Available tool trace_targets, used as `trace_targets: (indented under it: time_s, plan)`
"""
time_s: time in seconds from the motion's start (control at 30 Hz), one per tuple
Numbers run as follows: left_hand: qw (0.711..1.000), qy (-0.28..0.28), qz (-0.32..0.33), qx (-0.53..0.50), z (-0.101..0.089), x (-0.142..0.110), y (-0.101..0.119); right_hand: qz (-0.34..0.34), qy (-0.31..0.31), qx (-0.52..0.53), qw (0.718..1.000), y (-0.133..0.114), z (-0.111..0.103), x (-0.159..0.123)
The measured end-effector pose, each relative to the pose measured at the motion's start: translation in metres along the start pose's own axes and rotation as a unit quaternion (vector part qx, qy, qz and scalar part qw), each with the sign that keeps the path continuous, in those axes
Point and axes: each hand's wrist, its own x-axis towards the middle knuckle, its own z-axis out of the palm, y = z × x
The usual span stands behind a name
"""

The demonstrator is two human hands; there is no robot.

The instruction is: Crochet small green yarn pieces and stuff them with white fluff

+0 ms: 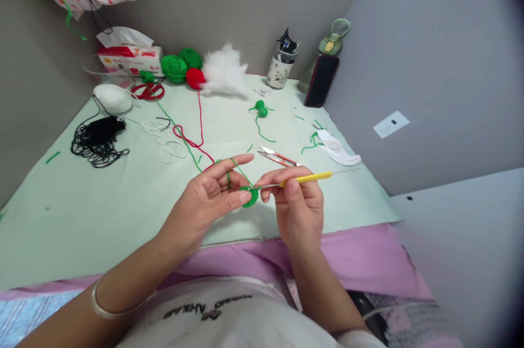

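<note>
Between the thumb and fingers of my left hand (213, 190) is a small round green crochet piece (250, 198). Green yarn runs over its raised index finger and loops round another finger. My right hand (298, 201) grips a crochet hook (309, 178) by its yellow handle. The hook's metal shaft points left, and its tip meets the top edge of the green piece. Just beyond my right hand lie thread snips (280, 157) with orange handles. Two small green crocheted balls (261, 109) with loose tails rest farther back on the table.
At the back left stand a tissue box (131, 59), green yarn balls (175, 68), a red yarn ball (195, 78) and white stuffing (225, 71). Black yarn (100, 138) lies tangled at left. A pen jar (281, 67), a bottle (332, 42) and a phone (322, 81) stand back right.
</note>
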Motion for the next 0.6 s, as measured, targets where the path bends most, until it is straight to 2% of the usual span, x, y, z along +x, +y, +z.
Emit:
trace_targets:
  time_s: [0.13,0.27,0.47,0.53,0.6]
  plan:
    - [1.000,0.007,0.010,0.027,-0.003,0.000,0.000,-0.016,-0.011,-0.041,0.999,-0.005,-0.001,-0.003]
    - [0.995,0.024,0.042,0.083,-0.005,-0.001,-0.002,-0.109,-0.041,-0.144,0.983,-0.008,-0.002,-0.009]
    - [0.970,0.105,0.099,0.194,0.002,-0.008,-0.005,-0.277,-0.110,-0.297,0.907,-0.007,-0.006,-0.013]
    - [0.980,0.092,0.080,0.156,0.004,-0.008,-0.005,-0.312,-0.108,-0.359,0.873,-0.002,-0.007,-0.015]
    - [0.996,0.047,0.024,0.070,0.004,-0.006,-0.006,-0.339,-0.090,-0.405,0.844,0.004,-0.008,-0.017]
